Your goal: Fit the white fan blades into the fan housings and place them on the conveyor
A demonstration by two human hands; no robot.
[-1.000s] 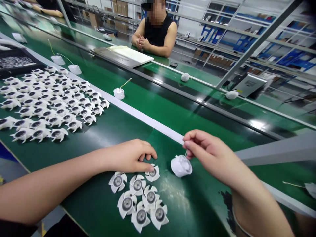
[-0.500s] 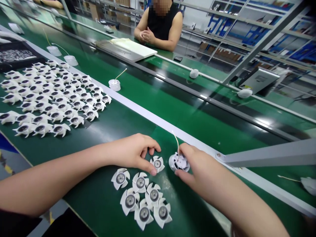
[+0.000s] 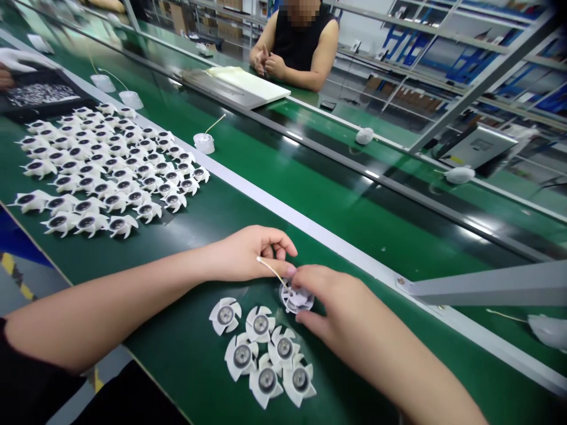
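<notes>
Right hand: thumb and forefinger pinching the rim of a white round fan housing, which sits over the surface just beyond six loose fan impellers. A thin wire rises from it, white-tipped, leaning left. Left hand: fingers loosely curled, thumb stretched to the housing; cannot tell whether it presses on anything. Surface dark green, glossy. Farther left on it, a dense spread of impellers, hubs up, rough rows. Behind these, a shallow black tray holding many small silvery pieces, too blurred to name; someone else's white-gloved hand beside it. White rail borders the surface; past it, a brighter green belt carries wired housings. Opposite, a person in black, hands together, near a pale flat board. Room behind: metal shelving, cartons.
</notes>
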